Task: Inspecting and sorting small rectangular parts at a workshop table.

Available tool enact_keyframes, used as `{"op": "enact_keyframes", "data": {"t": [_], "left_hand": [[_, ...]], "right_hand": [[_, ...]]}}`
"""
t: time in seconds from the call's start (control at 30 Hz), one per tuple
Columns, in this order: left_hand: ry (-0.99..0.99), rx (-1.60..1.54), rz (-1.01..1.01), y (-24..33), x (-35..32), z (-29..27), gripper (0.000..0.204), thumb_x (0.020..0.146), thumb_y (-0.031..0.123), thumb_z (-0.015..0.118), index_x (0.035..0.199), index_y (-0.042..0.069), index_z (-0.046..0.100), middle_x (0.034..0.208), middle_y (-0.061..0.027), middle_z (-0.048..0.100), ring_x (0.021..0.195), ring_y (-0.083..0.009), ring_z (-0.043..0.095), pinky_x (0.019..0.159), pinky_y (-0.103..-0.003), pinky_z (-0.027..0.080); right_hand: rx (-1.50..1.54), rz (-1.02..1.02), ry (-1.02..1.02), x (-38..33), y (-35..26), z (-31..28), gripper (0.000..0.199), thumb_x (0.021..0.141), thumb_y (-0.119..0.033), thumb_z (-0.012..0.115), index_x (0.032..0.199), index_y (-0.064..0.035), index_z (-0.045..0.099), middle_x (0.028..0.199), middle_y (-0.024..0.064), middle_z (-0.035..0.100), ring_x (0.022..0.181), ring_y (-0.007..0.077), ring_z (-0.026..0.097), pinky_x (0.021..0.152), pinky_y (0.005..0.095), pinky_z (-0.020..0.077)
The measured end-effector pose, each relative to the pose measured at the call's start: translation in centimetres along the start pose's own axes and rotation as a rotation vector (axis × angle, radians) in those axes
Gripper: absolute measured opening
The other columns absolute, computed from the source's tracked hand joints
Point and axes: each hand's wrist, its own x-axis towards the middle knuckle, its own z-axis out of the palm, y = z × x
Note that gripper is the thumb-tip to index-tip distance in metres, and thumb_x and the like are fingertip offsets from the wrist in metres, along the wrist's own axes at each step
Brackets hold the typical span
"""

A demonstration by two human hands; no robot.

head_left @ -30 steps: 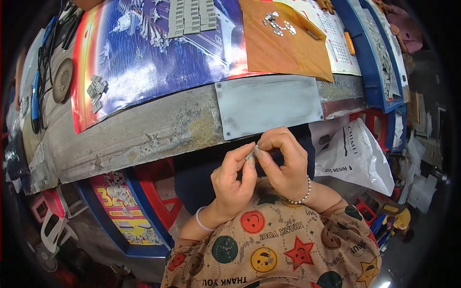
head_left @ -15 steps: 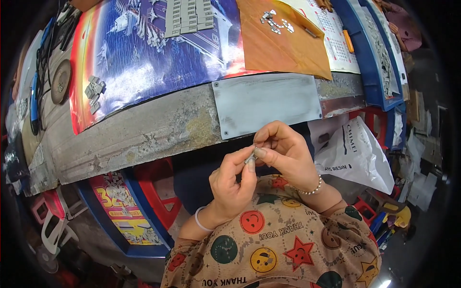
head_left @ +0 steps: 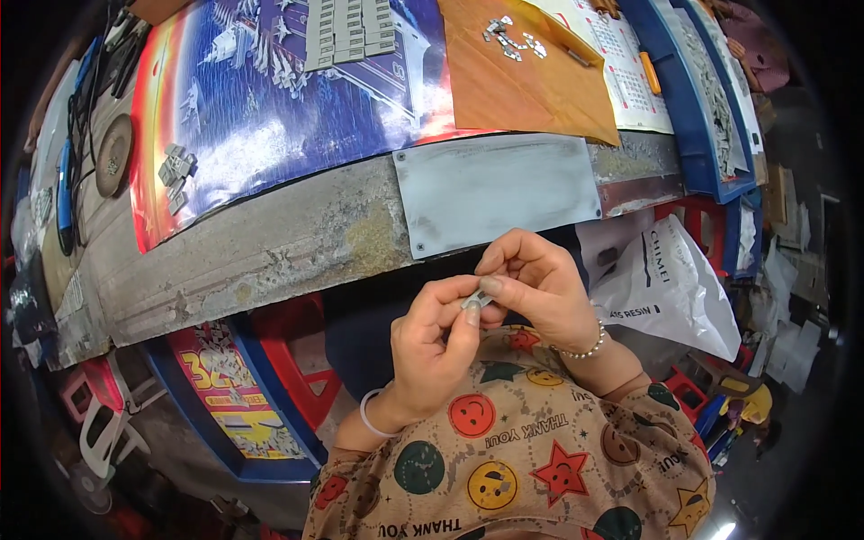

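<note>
While the left hand (head_left: 434,337) pinches a small grey part (head_left: 477,299) thumb-to-finger, the right hand (head_left: 538,286) is clamped on its far end; part's just off the bench (head_left: 261,270), near the pale plate (head_left: 497,193).

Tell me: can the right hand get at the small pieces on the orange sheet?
Probably yes: nothing visible blocks the small pieces, though the right hand is busy with a grey part.

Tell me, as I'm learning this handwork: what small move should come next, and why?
Probably steady the small grey piece in the left hand and adjust it with the right hand: the left pinches it, and the right thumb sits by its upper end.
</note>
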Motion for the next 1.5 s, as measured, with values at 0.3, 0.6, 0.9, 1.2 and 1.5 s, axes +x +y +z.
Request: {"op": "enact_keyframes", "data": {"t": [0.3,0.6,0.9,1.2,1.5], "left_hand": [[-0.002,-0.126,-0.136,0.5,0.3,-0.2,0.022,0.093,0.000,0.049,0.113,-0.006,0.051,0.086,-0.0098,0.069,0.079,-0.0099,0.065,0.072,-0.022,0.053],[-0.033,-0.086,-0.145,0.4,0.2,0.0,0.020,0.093,-0.001,0.048,0.112,-0.005,0.052,0.086,-0.0099,0.069,0.078,-0.0103,0.066,0.071,-0.022,0.053],[-0.016,0.017,-0.114,0.0,0.1,0.2,0.021,0.090,-0.001,0.050,0.110,-0.004,0.053,0.082,-0.0091,0.070,0.075,-0.0098,0.066,0.068,-0.021,0.052],[-0.036,0.127,-0.113,0.2,0.2,0.3,0.019,0.092,-0.002,0.049,0.110,-0.005,0.052,0.084,-0.0092,0.068,0.076,-0.0100,0.065,0.070,-0.022,0.052],[-0.066,-0.114,-0.210,0.2,0.6,-0.3,0.018,0.093,-0.001,0.048,0.111,-0.005,0.050,0.084,-0.0085,0.067,0.076,-0.0100,0.063,0.071,-0.022,0.052]], "right_hand": [[-0.096,-0.035,0.034,0.3,-0.2,0.3,0.011,0.091,0.000,0.056,0.101,0.0021,0.052,0.087,0.0028,0.057,0.075,0.0044,0.055,0.064,0.0192,0.0467],[-0.129,-0.024,-0.032,-0.4,0.0,-0.7,0.016,0.087,0.004,0.052,0.103,0.0018,0.051,0.088,0.0024,0.055,0.078,0.0047,0.054,0.068,0.0200,0.0463],[-0.133,-0.026,-0.035,-0.4,0.3,-0.7,0.021,0.084,0.007,0.050,0.104,0.0016,0.050,0.086,0.0021,0.053,0.077,0.0045,0.053,0.067,0.0196,0.0454],[-0.068,0.026,-0.030,-0.3,0.6,-1.0,0.025,0.079,0.008,0.056,0.103,-0.0004,0.052,0.091,0.0005,0.052,0.082,0.0046,0.049,0.073,0.0193,0.0416],[-0.049,0.044,-0.047,-0.3,0.5,-1.3,0.026,0.082,0.007,0.057,0.107,0.0016,0.051,0.093,0.0020,0.054,0.086,0.0057,0.052,0.075,0.0197,0.0436]]}}
